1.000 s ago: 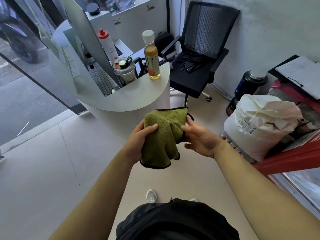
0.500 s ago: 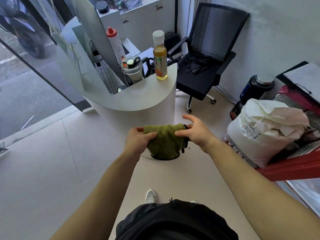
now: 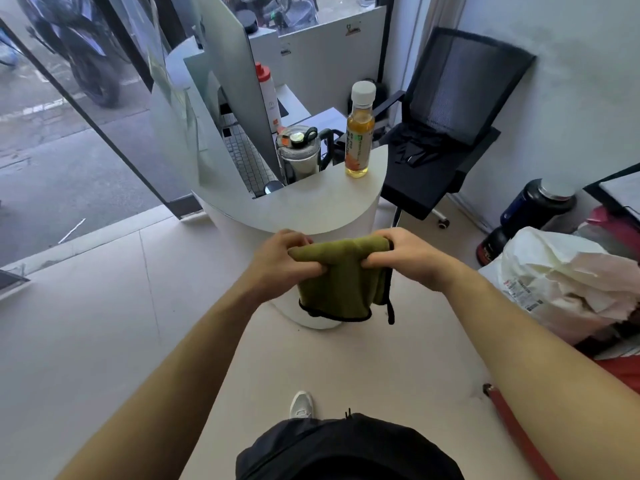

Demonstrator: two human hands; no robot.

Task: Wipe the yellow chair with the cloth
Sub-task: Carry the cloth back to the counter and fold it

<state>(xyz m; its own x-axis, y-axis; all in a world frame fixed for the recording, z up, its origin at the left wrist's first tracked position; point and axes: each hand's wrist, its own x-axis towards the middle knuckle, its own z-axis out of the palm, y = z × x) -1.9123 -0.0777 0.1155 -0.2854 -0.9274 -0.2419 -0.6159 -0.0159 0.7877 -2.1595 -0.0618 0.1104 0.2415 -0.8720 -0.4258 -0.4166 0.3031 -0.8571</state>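
An olive-green cloth with a black edge hangs folded in front of me at waist height. My left hand grips its upper left part, and my right hand grips its upper right part. Both hands are closed on the fabric, and the cloth's top edge is stretched between them. No yellow chair shows in the head view.
A curved white counter stands just beyond the cloth, with a juice bottle and a lidded cup on it. A black office chair sits behind it by the wall. A white sack lies at the right.
Both hands have shifted their hold to the cloth's top edge and pulled it out sideways. The view has tilted down and moved nearer the counter.
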